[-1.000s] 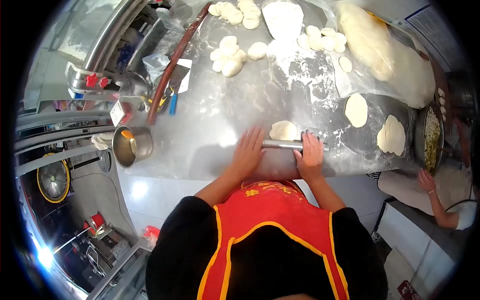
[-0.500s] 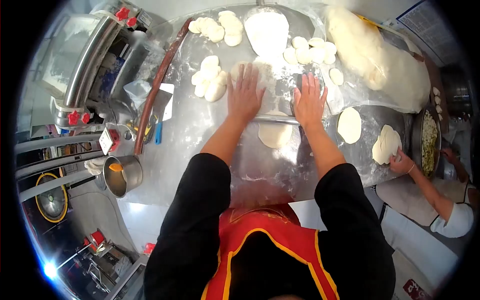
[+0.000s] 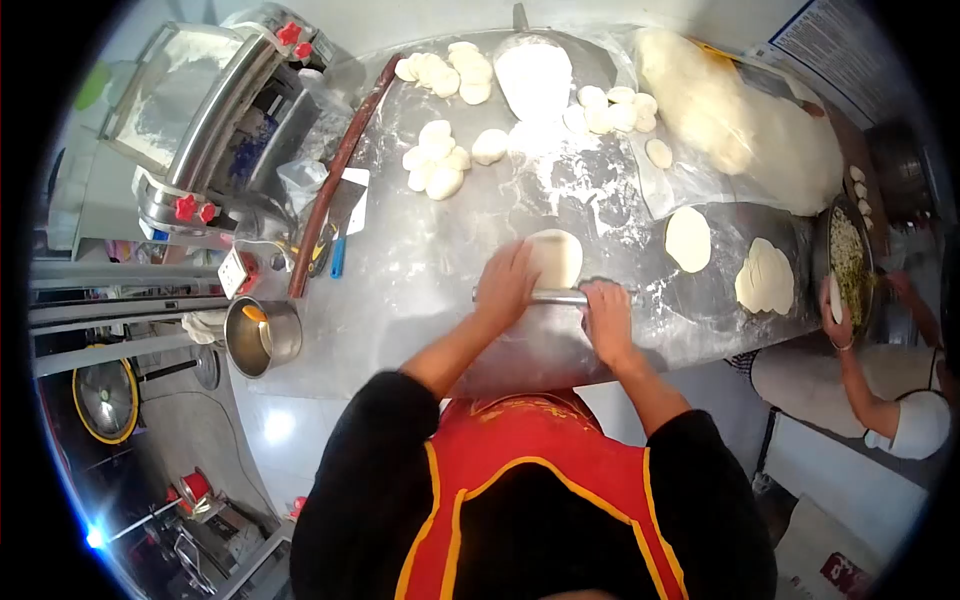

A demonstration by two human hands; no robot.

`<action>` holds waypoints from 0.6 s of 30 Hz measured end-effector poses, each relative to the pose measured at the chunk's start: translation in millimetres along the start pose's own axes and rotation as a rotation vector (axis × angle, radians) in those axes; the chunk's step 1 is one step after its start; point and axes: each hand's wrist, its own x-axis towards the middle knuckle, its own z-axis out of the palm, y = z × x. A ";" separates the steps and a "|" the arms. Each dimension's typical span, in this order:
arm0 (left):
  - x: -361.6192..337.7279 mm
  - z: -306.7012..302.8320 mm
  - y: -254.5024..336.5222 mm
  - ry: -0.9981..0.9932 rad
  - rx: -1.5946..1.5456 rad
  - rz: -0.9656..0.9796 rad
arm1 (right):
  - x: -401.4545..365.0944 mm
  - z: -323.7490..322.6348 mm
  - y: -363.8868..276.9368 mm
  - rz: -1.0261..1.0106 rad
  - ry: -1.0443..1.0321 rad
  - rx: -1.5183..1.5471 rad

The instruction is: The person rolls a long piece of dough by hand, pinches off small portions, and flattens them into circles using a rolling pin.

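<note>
A flattened dough round (image 3: 555, 258) lies on the metal worktop, just beyond a metal rolling pin (image 3: 558, 297). My right hand (image 3: 607, 315) is closed over the pin's right part, fingers curled round it. Across the pin's left part lies my left hand (image 3: 508, 285), its fingers at the left edge of the dough round. Those fingers are smeared by motion, so I cannot make out whether they pinch the dough. The near edge of the round meets the pin.
Several dough pieces (image 3: 435, 160) sit at the left, near a long brown rod (image 3: 345, 170). A flour heap (image 3: 533, 80) and a large dough mass (image 3: 730, 110) lie behind. Flattened rounds (image 3: 688, 240) are at right, beside a co-worker's hand (image 3: 838, 318) and a filling pan (image 3: 850, 270).
Both my hands have drawn back toward me; the right has closed on the pin. The pin has come nearer, and the dough round now lies beyond it. The co-worker's hand has left the dough for the pan.
</note>
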 end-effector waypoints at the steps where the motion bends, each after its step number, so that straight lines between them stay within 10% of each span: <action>1: 26.2 9.1 0.8 0.050 -0.018 0.025 | 6.6 -0.5 2.7 0.025 -0.050 0.019; 11: 42.4 -13.2 -29.8 -0.342 -0.402 -0.539 | -67.3 -26.9 17.5 -0.084 -0.002 0.012; 14: 14.6 -5.9 -28.8 -0.326 -0.811 -0.512 | -62.4 -19.8 -11.2 0.001 0.049 -0.020; 18: 16.9 -7.8 18.3 -0.551 -0.483 -0.216 | -4.9 4.5 -15.6 0.124 0.153 -0.194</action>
